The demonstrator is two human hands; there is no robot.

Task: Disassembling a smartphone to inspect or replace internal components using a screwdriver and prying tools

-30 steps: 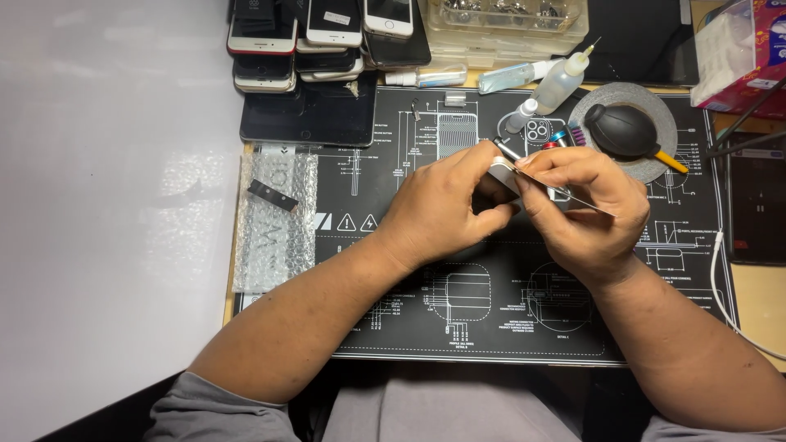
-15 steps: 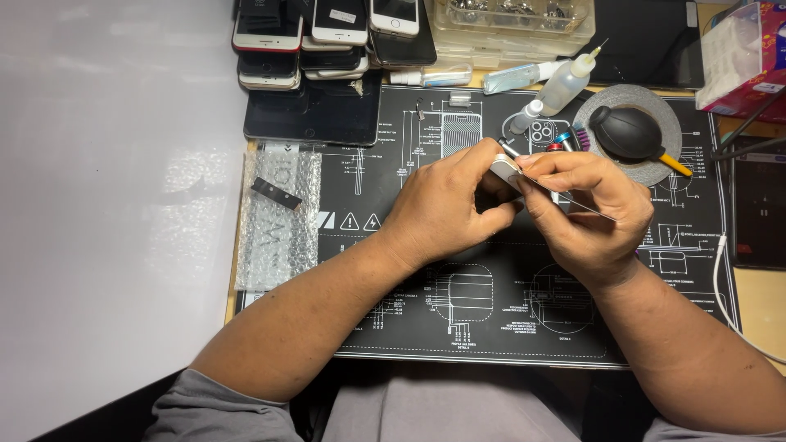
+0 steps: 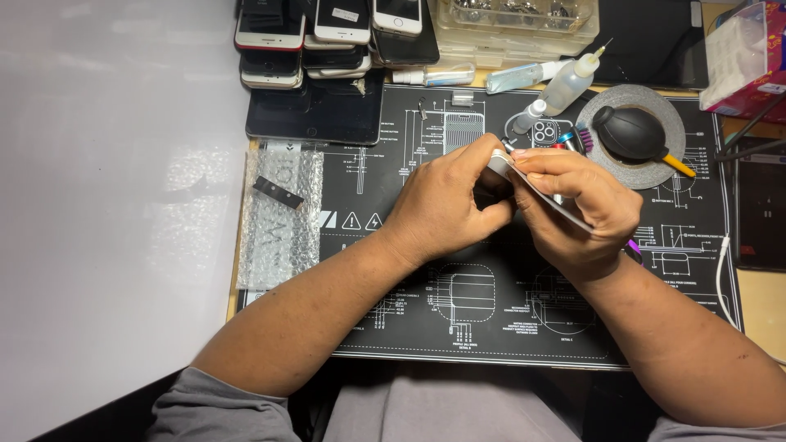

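Note:
Both of my hands are together over the middle of a black work mat (image 3: 409, 327) printed with white diagrams. My right hand (image 3: 581, 213) grips a thin, flat silver-edged phone (image 3: 501, 161), tilted on its edge, with fingers along its top side. My left hand (image 3: 446, 205) wraps around the phone's left end, thumb and fingertips pressed against it. Most of the phone is hidden between the two hands. Whether a small tool is in either hand I cannot tell.
A bubble-wrap sheet (image 3: 278, 221) with a small black part (image 3: 277, 192) lies left of the mat. Stacked phones (image 3: 327, 33), a dark tablet (image 3: 315, 110), a clear parts box (image 3: 516, 20), squeeze bottles (image 3: 569, 82), a black air blower (image 3: 634, 135) on a tape ring, and a tissue box (image 3: 745, 57) stand behind.
The hands and the phone have barely shifted. The fingers have regripped slightly around the phone's left end.

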